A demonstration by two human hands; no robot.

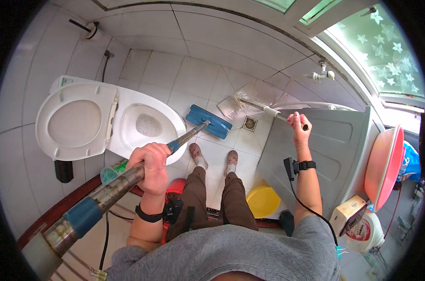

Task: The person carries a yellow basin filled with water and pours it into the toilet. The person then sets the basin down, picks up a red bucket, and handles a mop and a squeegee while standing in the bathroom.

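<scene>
My left hand (151, 166) is closed round the thick, worn metal pole of a flat mop. Its blue rectangular head (208, 122) rests on the white tiles ahead of my feet. In my right hand (299, 126), fingers wrapped, is a thinner metal pole (271, 111) with a pale collar. That pole slants down to a pale, partly clear plastic, pan-like head (233, 106) on the floor; its exact kind is hard to make out. Close by it lies a square floor drain (250, 123).
A white toilet (172, 119) with raised lid stands left. At right is a grey washing machine (310, 159), with a pink basin (383, 164) and a white bottle (364, 232) beside it. A yellow basin (263, 201) sits near my legs; a tap (323, 75) juts from the wall.
</scene>
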